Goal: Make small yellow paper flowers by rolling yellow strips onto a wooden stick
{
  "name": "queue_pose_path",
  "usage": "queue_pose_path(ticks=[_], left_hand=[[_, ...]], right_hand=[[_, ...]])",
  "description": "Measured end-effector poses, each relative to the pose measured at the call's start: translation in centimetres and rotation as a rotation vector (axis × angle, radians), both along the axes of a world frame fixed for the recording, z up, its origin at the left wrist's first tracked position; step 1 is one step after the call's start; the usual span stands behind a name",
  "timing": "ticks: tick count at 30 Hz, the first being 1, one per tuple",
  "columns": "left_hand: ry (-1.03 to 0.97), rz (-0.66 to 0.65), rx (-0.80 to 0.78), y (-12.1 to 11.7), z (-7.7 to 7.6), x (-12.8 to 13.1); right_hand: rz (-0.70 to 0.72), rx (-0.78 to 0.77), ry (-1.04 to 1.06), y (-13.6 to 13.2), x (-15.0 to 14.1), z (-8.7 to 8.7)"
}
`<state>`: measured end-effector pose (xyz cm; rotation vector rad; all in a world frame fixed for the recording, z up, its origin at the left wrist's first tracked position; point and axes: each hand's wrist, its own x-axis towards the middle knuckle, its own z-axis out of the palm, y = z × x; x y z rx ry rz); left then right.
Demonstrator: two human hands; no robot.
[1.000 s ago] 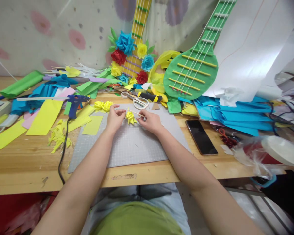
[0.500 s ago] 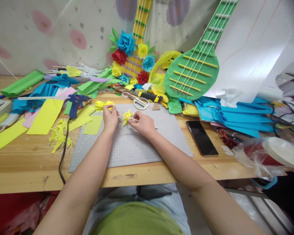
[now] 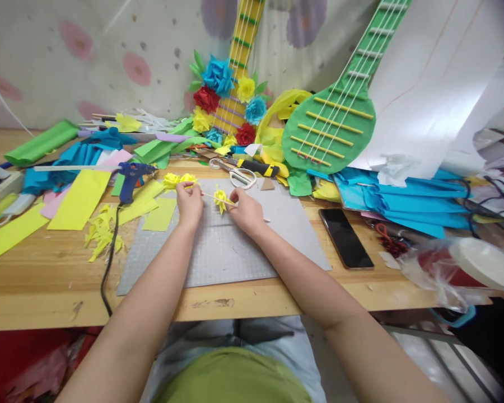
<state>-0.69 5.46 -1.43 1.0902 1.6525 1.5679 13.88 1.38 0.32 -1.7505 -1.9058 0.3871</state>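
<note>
A thin pale stick [image 3: 209, 196] spans the gap between my two hands above the grey cutting mat [image 3: 222, 252]. My left hand [image 3: 189, 205] is closed in a pinch at the stick's left end. On the right, my right hand [image 3: 247, 212] is closed around the same stick, whose other end pokes out past the palm. A yellow paper flower [image 3: 220, 200] sits along the stick, beside my right fingertips; whether they touch its petals I cannot tell. Just behind my left hand lie more yellow paper flowers [image 3: 172, 180].
White-handled scissors [image 3: 242, 178] and a black-and-yellow cutter [image 3: 258, 167] lie behind the mat. At left are a blue glue gun [image 3: 128, 182] with its cord and yellow paper strips [image 3: 80, 198]. A phone [image 3: 346, 238] rests at right. A green paper lute [image 3: 330, 129] leans at the back.
The yellow flower shows at a different angle and sits slightly further right. Both hands keep nearly the same places, and the view has shifted a little.
</note>
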Motion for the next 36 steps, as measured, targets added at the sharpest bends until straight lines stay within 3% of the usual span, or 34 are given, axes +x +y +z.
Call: queue_pose_path(ticks=[5,10,12,22,30,36], left_hand=[[-0.085,-0.113,-0.033,-1.1,0.8,1.4],[-0.373,-0.433,-0.239,-2.9,2.1,3.6],[-0.416,-0.488,-0.244,-3.3,2.3,4.2],[-0.478,-0.372,-0.231,-3.1,2.3,3.8],[-0.706,-0.385,-0.347,-3.1,3.3,3.3],[-0.662,-0.349,-0.388,-3.0,3.3,3.2]], right_hand=[[-0.115,0.061,0.186,0.6,1.5,0.3],[-0.17,0.088,0.199,0.7,2.7,0.5],[-0.158,0.09,0.169,0.6,2.9,0.4],[-0.022,0.088,0.028,0.4,2.7,0.1],[0.026,0.162,-0.025,0.0,2.6,0.2],[0.177,0.219,-0.074,-0.1,2.6,0.0]])
